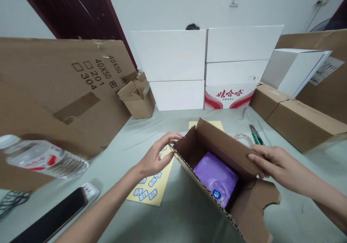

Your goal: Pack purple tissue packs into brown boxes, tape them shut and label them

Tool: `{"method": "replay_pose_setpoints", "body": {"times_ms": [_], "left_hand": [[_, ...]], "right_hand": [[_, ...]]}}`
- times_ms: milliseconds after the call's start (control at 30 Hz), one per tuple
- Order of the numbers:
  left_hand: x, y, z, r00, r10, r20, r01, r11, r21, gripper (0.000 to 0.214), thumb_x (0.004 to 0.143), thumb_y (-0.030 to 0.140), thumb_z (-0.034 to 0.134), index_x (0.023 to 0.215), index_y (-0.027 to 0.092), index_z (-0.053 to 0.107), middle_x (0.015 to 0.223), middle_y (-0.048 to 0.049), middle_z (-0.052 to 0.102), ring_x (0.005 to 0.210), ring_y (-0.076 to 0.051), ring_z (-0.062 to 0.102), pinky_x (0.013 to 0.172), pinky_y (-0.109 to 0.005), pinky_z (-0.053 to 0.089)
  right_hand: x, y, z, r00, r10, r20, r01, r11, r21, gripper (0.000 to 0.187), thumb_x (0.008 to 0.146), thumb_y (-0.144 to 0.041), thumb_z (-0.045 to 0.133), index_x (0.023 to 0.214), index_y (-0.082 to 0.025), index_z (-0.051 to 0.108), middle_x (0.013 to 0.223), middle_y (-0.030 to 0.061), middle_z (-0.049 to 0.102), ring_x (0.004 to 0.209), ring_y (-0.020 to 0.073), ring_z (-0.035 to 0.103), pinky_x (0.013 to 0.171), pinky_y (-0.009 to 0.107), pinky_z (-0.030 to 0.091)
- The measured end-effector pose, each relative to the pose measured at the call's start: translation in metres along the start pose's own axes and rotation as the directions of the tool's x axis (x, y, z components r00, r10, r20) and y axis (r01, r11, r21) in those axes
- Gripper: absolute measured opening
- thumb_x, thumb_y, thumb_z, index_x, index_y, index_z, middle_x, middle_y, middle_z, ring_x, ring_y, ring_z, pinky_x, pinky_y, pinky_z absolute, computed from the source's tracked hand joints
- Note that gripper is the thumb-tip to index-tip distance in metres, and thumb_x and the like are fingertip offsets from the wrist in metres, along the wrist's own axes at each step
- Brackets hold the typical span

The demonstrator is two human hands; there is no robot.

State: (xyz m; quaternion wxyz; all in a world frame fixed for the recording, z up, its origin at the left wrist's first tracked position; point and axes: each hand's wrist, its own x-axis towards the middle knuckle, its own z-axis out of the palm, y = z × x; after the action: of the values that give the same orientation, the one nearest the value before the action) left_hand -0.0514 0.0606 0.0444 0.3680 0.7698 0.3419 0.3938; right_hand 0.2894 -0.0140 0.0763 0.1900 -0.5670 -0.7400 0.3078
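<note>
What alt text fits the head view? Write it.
The left hand and right hand hold an open cardboard box containing a purple package. A yellow sticker sheet lies beside the box, with a tape roll and green box cutter beyond it.

A pale green cloth is covering the bench (162,122). An open cardboard carton (208,142) is sitting on it beside a yellow sheet of blue labels (151,189). A green utility knife (256,134) and a roll of clear tape (243,139) are lying beyond the carton, and a black phone (48,216) is resting against a white power strip (90,192).
</note>
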Motion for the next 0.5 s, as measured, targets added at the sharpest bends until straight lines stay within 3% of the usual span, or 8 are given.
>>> {"method": "replay_pose_setpoints", "body": {"times_ms": [133, 300, 500], "left_hand": [[-0.015, 0.005, -0.004, 0.989, 0.121, 0.088, -0.14, 0.957, 0.253, 0.038, 0.084, 0.02, 0.066, 0.121, 0.025, 0.057, 0.125, -0.0102, 0.063, 0.115, -0.023, 0.059, 0.098, -0.037, 0.048], [-0.027, 0.008, 0.005, 0.978, 0.206, -0.026, -0.194, 0.953, 0.234, 0.012, 0.088, 0.014, 0.06, 0.094, 0.023, 0.059, 0.115, -0.0086, 0.067, 0.107, -0.021, 0.064, 0.09, -0.034, 0.052], [-0.039, 0.035, 0.014, 0.974, 0.227, 0.015, -0.225, 0.953, 0.201, 0.014, 0.086, 0.01, 0.061, 0.084, 0.024, 0.059, 0.122, -0.0069, 0.063, 0.115, -0.022, 0.06, 0.093, -0.033, 0.05]], "right_hand": [[0.025, 0.02, -0.017, 0.999, 0.004, 0.054, -0.018, 0.967, 0.256, 0.051, 0.087, -0.067, 0.05, 0.066, -0.021, 0.047, 0.059, -0.0024, 0.048, 0.053, 0.012, 0.05, 0.053, 0.026, 0.044], [0.052, 0.025, -0.022, 0.994, 0.061, 0.093, -0.093, 0.915, 0.394, 0.051, 0.07, -0.068, 0.07, 0.067, -0.018, 0.057, 0.059, -0.0042, 0.048, 0.052, 0.0096, 0.049, 0.049, 0.023, 0.041], [0.074, 0.029, -0.023, 0.994, 0.104, -0.023, -0.083, 0.898, 0.431, 0.049, 0.063, -0.064, 0.077, 0.069, -0.017, 0.063, 0.054, -0.0045, 0.05, 0.048, 0.0076, 0.045, 0.046, 0.021, 0.035]]}}
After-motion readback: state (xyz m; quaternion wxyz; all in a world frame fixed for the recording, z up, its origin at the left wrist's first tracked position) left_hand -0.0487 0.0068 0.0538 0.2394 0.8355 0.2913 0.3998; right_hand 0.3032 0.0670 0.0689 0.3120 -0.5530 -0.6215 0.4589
